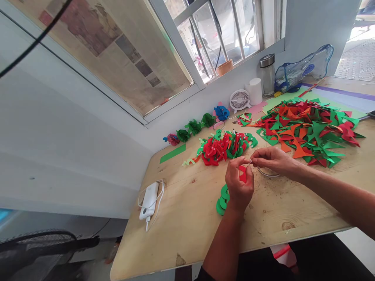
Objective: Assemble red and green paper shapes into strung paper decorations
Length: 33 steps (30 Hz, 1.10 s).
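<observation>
My left hand [239, 183] is closed, with a red paper piece [242, 174] showing between its fingers and thumb. My right hand [271, 159] meets it at the fingertips in a pinch, where a tiny whitish bit [250, 161] shows, too small to name. Under the right wrist lies a white ring-shaped object [272, 175], partly covered. Several curved green paper pieces [222, 202] lie by the left wrist, partly hidden by it. Just beyond the hands sits a cluster of red paper cut-outs [215, 150], with green cut-outs [236, 146] beside it.
Red, green and orange paper scraps [307, 128] are heaped at the right. Along the wall stand folded green paper shapes [194, 127], a blue one [222, 113], a small white fan [239, 100] and a glass bottle [267, 76]. A white power bank [149, 200] with cable lies left.
</observation>
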Motion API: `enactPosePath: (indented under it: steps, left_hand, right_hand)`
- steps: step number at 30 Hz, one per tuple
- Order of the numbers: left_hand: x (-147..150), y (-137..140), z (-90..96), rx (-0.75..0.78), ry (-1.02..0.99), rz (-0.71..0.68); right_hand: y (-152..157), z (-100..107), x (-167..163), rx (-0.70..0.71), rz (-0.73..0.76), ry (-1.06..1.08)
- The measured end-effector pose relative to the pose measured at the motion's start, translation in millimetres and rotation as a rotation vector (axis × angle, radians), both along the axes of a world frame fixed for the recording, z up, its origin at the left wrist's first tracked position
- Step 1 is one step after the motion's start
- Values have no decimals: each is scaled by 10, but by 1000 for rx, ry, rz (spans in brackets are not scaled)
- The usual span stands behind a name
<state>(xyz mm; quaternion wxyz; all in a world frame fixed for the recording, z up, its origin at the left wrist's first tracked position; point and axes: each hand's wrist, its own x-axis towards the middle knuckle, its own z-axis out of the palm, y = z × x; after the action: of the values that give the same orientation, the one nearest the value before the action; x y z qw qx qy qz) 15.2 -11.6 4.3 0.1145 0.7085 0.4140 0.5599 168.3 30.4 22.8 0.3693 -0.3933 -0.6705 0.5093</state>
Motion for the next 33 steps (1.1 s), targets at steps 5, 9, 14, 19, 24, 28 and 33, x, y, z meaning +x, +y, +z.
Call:
enactPosePath:
  steps: [5, 9, 14, 19, 24, 28, 33]
  left_hand:
    - [-24, -1, 49, -112, -164, 79]
    - [-99, 62, 95, -204, -194, 193]
    - [-185, 144, 66, -433, 41, 278]
    - [-194, 156, -11, -558, 299, 287]
    - [-228, 166, -31, -552, 434, 223]
    - [-232, 154, 18, -427, 395, 166]
    - [-194, 117, 61, -213, 265, 42]
  right_hand:
    - [4, -1, -14, -81, -21, 51]
    - [-18, 45, -17, -95, -57, 44]
    - [-41, 108, -9, -82, -93, 30]
    - [-26, 73, 9, -54, -99, 13]
    - [-30, 66, 10, -62, -108, 11]
    - [-34, 93, 8, -81, -168, 23]
    - [-5, 80, 25, -71, -283, -13]
